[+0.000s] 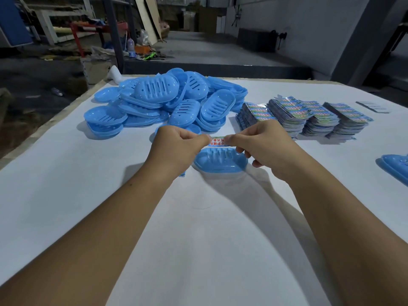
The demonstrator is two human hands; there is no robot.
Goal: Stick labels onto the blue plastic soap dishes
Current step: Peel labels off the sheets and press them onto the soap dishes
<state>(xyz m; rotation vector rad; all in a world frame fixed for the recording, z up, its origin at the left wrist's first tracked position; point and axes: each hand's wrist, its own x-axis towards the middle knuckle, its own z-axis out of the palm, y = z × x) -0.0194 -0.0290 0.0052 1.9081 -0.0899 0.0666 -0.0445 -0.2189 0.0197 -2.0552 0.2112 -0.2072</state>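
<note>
Both hands' grips pinching label (pixel 217 141), left hand (pixel 176 146), right hand (pixel 265 144), above soap dish (pixel 220 162)

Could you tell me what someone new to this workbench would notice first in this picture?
Probably the two hands at the centre: the left hand and right hand pinch a small label between them, just above a single blue soap dish on the white table. Behind lies a big heap of blue dishes, with stacks of label sheets to its right.
</note>
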